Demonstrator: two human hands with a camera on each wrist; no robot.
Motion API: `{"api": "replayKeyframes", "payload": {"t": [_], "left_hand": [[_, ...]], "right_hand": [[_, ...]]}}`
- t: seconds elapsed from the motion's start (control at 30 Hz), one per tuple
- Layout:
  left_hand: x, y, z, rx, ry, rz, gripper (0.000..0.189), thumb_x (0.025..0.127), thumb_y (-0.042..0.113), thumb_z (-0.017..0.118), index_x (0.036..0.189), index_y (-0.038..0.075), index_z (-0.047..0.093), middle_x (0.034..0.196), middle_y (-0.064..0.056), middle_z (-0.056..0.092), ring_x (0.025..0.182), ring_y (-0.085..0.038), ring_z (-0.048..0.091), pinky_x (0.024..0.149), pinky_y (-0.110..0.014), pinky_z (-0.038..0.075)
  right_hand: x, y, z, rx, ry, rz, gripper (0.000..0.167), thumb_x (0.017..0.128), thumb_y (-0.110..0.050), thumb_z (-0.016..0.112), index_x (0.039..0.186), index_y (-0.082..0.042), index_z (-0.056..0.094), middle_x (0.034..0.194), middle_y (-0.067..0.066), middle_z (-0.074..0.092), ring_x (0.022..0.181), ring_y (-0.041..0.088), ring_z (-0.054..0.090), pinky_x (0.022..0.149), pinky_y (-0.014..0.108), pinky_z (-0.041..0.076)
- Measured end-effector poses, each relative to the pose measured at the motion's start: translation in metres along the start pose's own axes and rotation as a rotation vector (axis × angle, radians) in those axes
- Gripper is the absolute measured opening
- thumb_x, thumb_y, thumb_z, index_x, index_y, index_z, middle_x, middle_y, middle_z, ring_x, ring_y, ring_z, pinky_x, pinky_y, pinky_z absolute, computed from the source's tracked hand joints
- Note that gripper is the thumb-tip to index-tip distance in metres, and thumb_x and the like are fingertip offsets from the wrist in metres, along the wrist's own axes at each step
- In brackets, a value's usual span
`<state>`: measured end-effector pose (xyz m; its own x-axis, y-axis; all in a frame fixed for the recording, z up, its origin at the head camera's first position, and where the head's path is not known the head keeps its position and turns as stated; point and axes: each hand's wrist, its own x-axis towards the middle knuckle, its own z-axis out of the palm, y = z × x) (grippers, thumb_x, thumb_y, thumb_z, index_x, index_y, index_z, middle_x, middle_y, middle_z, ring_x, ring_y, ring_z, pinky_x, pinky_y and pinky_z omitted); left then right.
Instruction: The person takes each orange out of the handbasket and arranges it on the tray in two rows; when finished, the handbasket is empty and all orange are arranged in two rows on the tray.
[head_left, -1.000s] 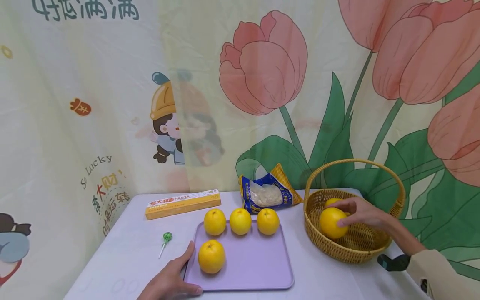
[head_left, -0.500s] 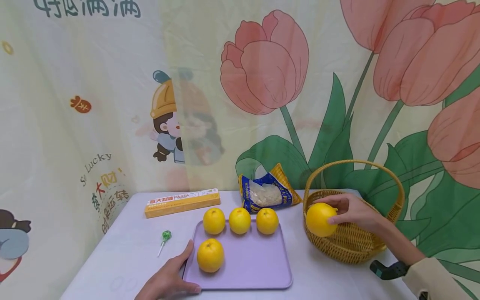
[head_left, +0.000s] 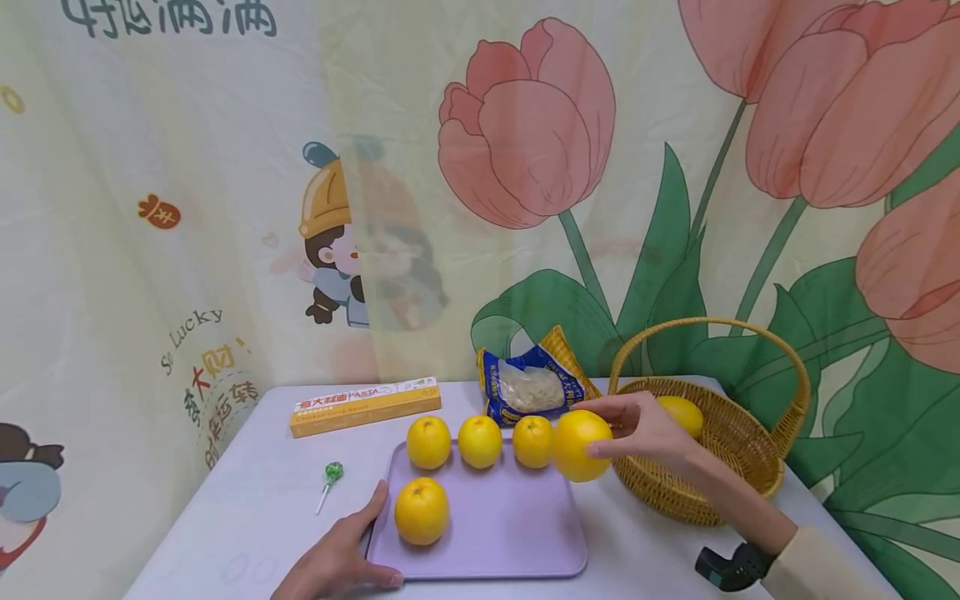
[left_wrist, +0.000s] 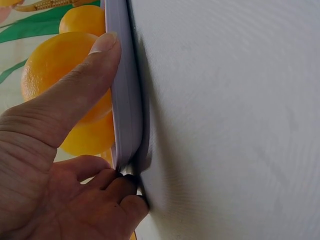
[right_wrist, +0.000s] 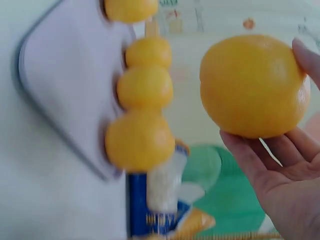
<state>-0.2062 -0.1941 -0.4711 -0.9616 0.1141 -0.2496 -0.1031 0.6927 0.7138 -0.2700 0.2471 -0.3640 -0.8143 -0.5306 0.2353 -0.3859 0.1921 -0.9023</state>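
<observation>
My right hand (head_left: 641, 429) grips an orange (right_wrist: 255, 85) between thumb and fingers, held up at the right end of the purple tray (head_left: 510, 525). In the head view this orange overlaps the tray's far right corner. Three oranges (head_left: 480, 442) stand in a row along the tray's far edge, and another orange (head_left: 422, 511) sits near its left side. With the thumb on the rim and the other fingers curled at the edge, my left hand (head_left: 337, 550) holds the tray's near left corner. The left wrist view shows that thumb (left_wrist: 82, 82) in front of an orange.
A wicker basket (head_left: 660, 496) with a tall handle stands at the right, a yellow fruit (head_left: 681, 415) inside it. Behind the tray lie a blue pasta bag (head_left: 528, 387) and a yellow pasta box (head_left: 367, 408). A green lollipop (head_left: 333, 473) lies left of the tray.
My right hand has lifted the orange out of the basket and carried it left to the tray's right end. The left hand has stayed at the tray's corner.
</observation>
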Motion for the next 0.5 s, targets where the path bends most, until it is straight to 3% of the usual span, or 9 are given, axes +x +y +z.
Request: {"api": "replayKeyframes", "payload": {"t": [0.13, 0.5], "left_hand": [[-0.001, 0.000, 0.000, 0.005, 0.001, 0.000, 0.134, 0.061, 0.023, 0.106, 0.169, 0.002, 0.030, 0.169, -0.028, 0.037, 0.151, -0.050, 0.041, 0.125, -0.070, 0.028], [-0.004, 0.002, -0.003, 0.013, 0.022, 0.039, 0.132, 0.061, 0.021, 0.106, 0.168, 0.003, 0.031, 0.168, -0.028, 0.039, 0.152, -0.048, 0.042, 0.125, -0.070, 0.030]], "right_hand": [[0.009, -0.002, 0.022, -0.001, -0.010, -0.019, 0.059, 0.091, -0.014, 0.087, 0.137, 0.015, 0.064, 0.128, 0.031, 0.072, 0.103, 0.020, 0.078, 0.090, 0.032, 0.065], [0.030, 0.016, 0.081, -0.008, -0.092, -0.054, 0.062, 0.085, -0.020, 0.093, 0.135, 0.007, 0.070, 0.128, 0.018, 0.076, 0.110, 0.015, 0.073, 0.097, 0.028, 0.062]]}}
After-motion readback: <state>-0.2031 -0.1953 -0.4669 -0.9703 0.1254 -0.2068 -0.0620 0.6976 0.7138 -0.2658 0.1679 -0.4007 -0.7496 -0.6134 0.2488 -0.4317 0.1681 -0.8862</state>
